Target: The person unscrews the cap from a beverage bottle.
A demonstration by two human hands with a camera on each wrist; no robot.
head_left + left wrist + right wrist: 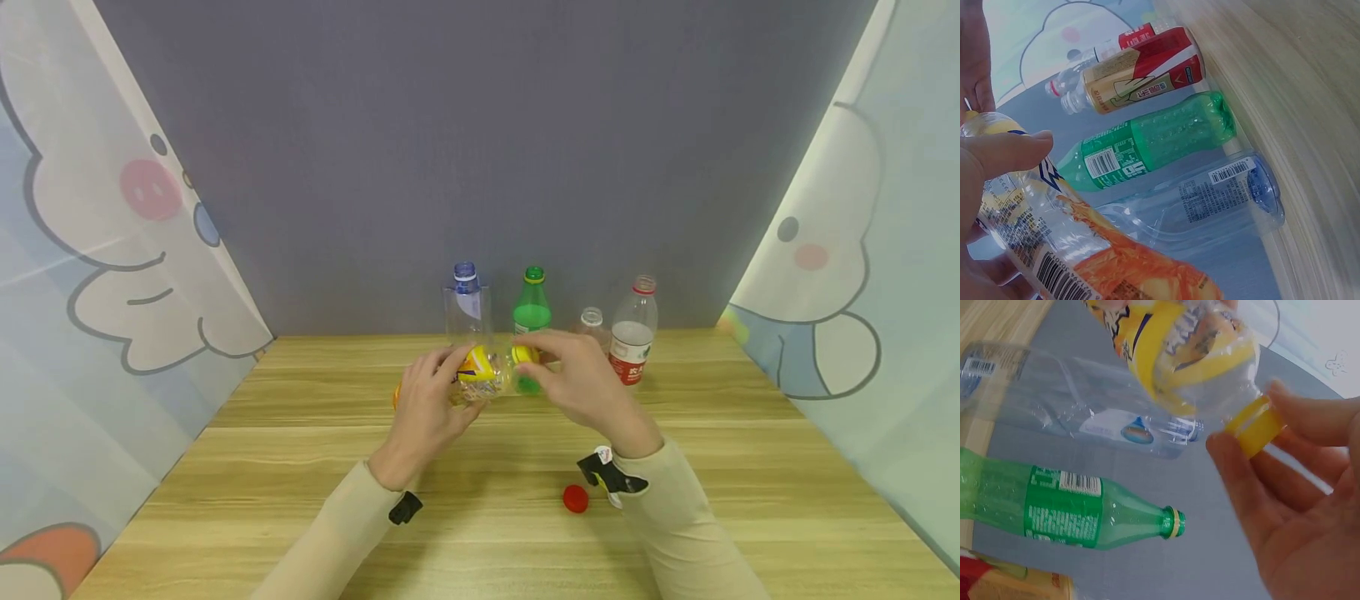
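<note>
A clear plastic bottle point(480, 371) with a yellow and orange label lies tipped sideways above the table, its neck toward the right. My left hand point(423, 400) grips it round the body, thumb across the label in the left wrist view. At the bottle's mouth is a yellow cap point(1257, 428), which my right hand point(581, 383) pinches between thumb and fingers. The right wrist view shows the cap at the neck; whether it is threaded on, I cannot tell.
Along the back wall stand uncapped bottles: a clear one with a bluish neck point(467, 304), a green one point(532, 312), a shorter one point(592, 321) partly hidden by my right hand, and a clear one with a red and white label point(632, 342). A red cap point(575, 498) lies near my right wrist.
</note>
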